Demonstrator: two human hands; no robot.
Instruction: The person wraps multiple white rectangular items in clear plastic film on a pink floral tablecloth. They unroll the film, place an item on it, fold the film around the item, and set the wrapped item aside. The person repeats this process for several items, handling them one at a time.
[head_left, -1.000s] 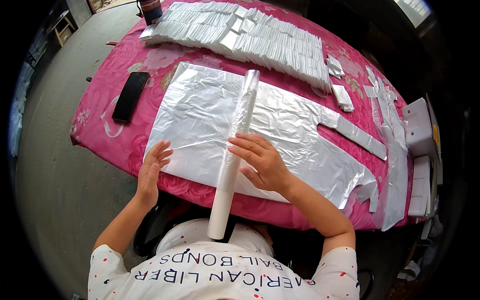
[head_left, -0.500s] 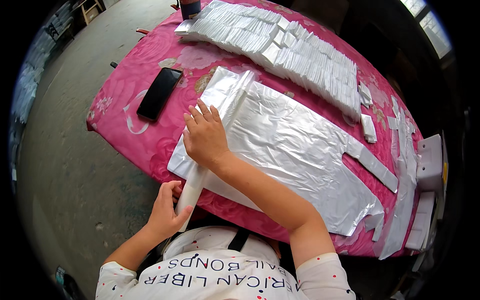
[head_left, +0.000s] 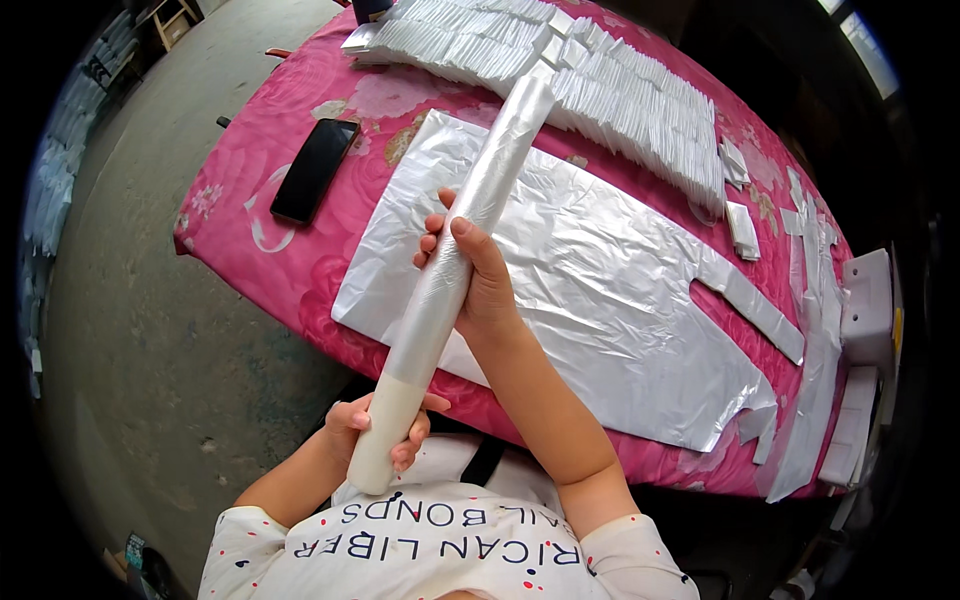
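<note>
Both my hands hold a long pale roller (head_left: 440, 275) wound with thin, silvery-white plastic film; its bare lower end is cream coloured. My left hand (head_left: 392, 432) is closed round that lower end, close to my shirt. Around the wrapped middle, the fingers of my right hand (head_left: 478, 270) are wrapped, thumb on top. The roller is tilted across the view, its far end reaching toward the folded stacks. Beneath it, a flat sheet of silvery-white plastic bags (head_left: 590, 290) lies wrinkled on the table, with handle-like strips and a cut-out on its right side.
A pink flowered cloth (head_left: 330, 270) covers the table. A black phone (head_left: 315, 172) lies at the left. Rows of folded white plastic packets (head_left: 640, 125) fill the far side. Loose plastic strips (head_left: 812, 350) lie along the right edge, beside white boxes (head_left: 868, 310). A dark cylinder stands far left.
The roller has been raised off the plastic sheet and now slants above it. My right hand went from lying spread on the roller to gripping it; my left hand has closed round its lower end.
</note>
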